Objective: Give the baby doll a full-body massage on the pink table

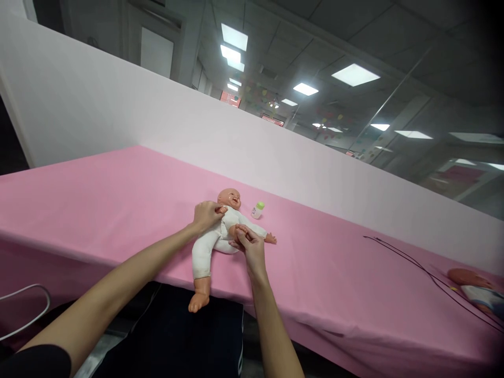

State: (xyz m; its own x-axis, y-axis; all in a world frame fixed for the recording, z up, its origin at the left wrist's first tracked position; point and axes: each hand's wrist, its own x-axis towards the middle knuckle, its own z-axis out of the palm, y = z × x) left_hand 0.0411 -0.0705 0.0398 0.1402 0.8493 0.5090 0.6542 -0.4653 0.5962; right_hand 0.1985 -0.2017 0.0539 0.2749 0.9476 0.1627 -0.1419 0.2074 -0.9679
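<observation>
A baby doll [202,254] in a white cloth suit lies face up on the pink-covered table [315,262], its head pointing away from me. My left hand [205,216] is closed on one of the doll's small hands, close to its chest. With my right hand [252,247] I pinch the doll's foot, and that leg is bent up over its belly. The other leg stretches toward me, its bare foot past the table's front edge. Beside the doll's head and shoulder stands a small white bottle [257,211] with a green cap.
A second doll [478,289] lies at the table's right end. Thin dark cables [409,257] run across the cloth near it. Along the back rises a white partition [177,126]. A white cable [37,310] loops at the lower left.
</observation>
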